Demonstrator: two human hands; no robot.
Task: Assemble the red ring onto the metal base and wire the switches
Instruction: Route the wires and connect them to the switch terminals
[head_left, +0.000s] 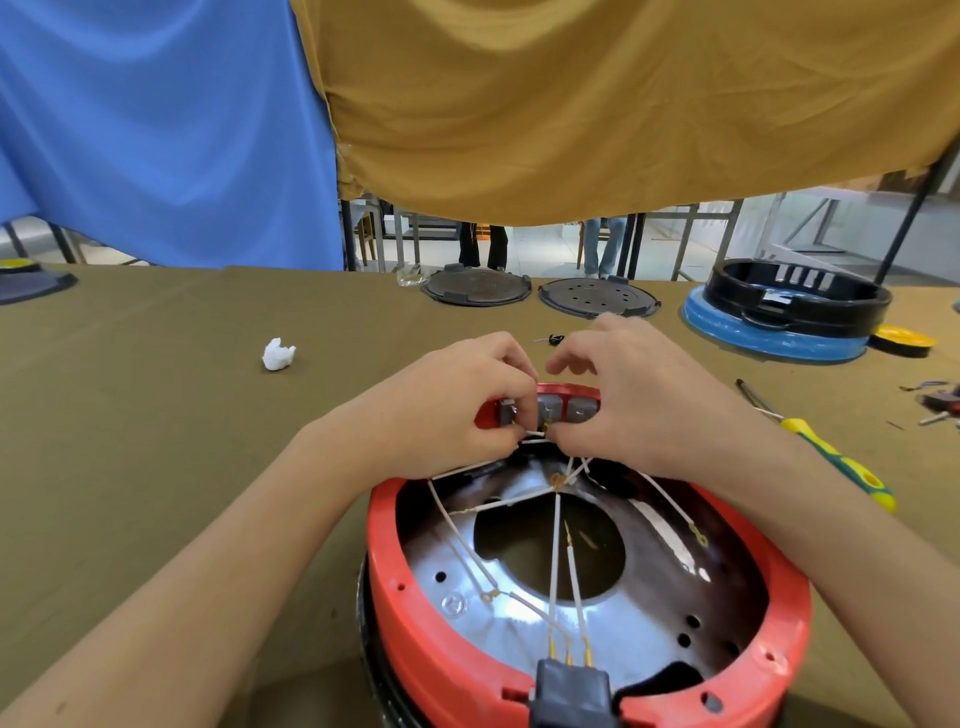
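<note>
Both hands work at the frame's centre: my left hand (467, 400) pinches a white wire (535, 434) at the switches (550, 410), my right hand (639, 400) pinches beside it, steadying the red ring (415, 613) already seated on the metal base (467, 608) below.

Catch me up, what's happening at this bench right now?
A person has both hands at the far edge of the red ring, which sits on the metal base. The left hand and right hand pinch white wires at the switches. A screwdriver lies unused to the right.
</note>
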